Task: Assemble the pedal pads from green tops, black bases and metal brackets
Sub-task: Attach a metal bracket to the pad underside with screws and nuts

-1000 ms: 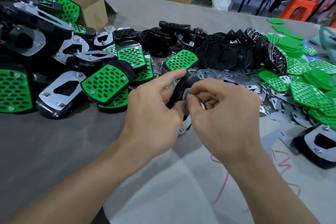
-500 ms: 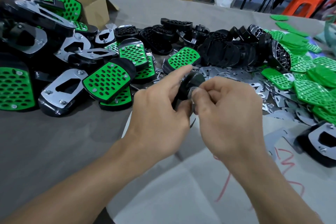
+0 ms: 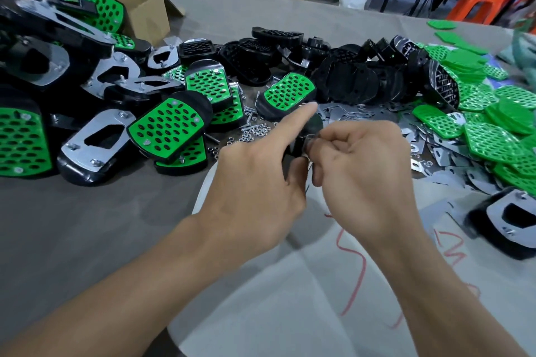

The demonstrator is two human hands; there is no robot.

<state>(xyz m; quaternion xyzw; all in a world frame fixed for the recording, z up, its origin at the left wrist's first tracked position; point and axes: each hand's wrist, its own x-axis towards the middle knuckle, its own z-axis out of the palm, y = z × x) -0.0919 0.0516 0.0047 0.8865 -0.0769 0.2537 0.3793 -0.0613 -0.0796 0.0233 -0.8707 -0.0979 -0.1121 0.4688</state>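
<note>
Left hand: my feed shows the left hand [image 3: 255, 180] gripping a black base [image 3: 313, 124] between the thumb and the lower fingers, with the index finger stretched straight out along its far side.
Right hand: the right hand [image 3: 365, 174] has its fingers curled, and the thumb and fingertips pinch at the near edge of the same base. I see a small metal glint there but cannot tell what part it is.
Work piece: the base is held above the table [image 3: 87, 226], between the two hands and mostly hidden by them.
Finished pads: I see a heap of assembled pads [image 3: 168, 127] on the left, some green side up and some bracket side up.
Small hardware: nuts and screws [image 3: 255, 132] lie scattered just beyond the left hand.
Loose bases: a pile of black bases [image 3: 356, 78] lies farther back, in the centre.
Brackets: flat metal brackets [image 3: 435, 148] are spread to the right of the hands.
Green tops: a stack of green tops [image 3: 493, 136] is on the far right.
Lone pad: one pad [image 3: 510, 220] lies bracket side up near the right edge.
Box: an open cardboard box [image 3: 145, 9] stands at the back left.
</note>
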